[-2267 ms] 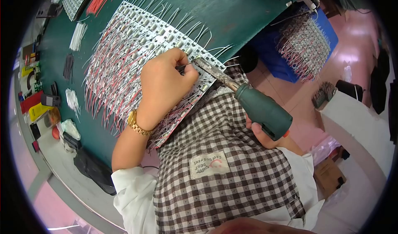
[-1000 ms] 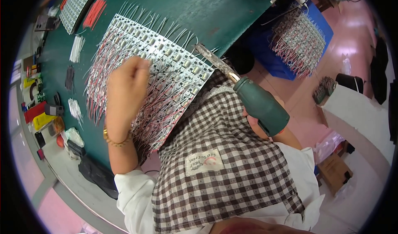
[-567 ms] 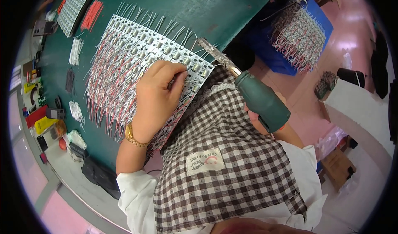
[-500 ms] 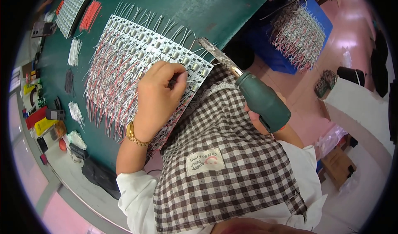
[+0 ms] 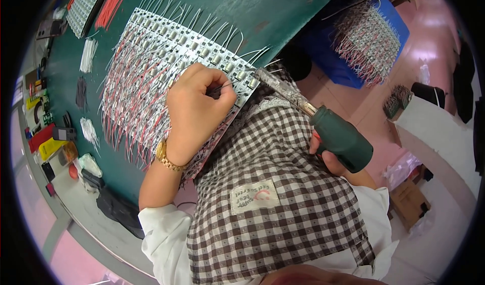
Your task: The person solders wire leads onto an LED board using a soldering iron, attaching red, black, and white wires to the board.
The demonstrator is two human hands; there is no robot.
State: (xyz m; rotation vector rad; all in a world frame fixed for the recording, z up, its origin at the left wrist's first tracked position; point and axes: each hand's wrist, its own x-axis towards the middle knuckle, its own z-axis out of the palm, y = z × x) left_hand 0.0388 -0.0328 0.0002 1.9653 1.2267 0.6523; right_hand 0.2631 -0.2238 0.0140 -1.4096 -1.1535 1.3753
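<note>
Slanting across the table's near edge is a panel of small white circuit boards (image 5: 199,45), bristling with red, white and grey wires. Over its right part, my left hand (image 5: 199,93) pinches a thin dark wire (image 5: 218,88) between thumb and fingers. My right hand (image 5: 326,151) grips a dark green gun-shaped tool (image 5: 344,138) with a long, crusted metal barrel (image 5: 283,89). The barrel's tip is at the panel's right corner, close to a silvery component; whether it touches is hidden. Most of the right fingers are behind the handle.
Bundles of red wires (image 5: 108,9), white wires (image 5: 88,55) and dark wires (image 5: 81,93) lie on the green table (image 5: 252,7). Another board panel (image 5: 90,4) is at the far left. A wired panel (image 5: 369,40) rests on a blue bin (image 5: 343,75) at right.
The tool in my right hand has moved right and nearer, its tip dropping to the panel's right corner. My left hand has shifted slightly right, and a dark wire now shows in its pinch.
</note>
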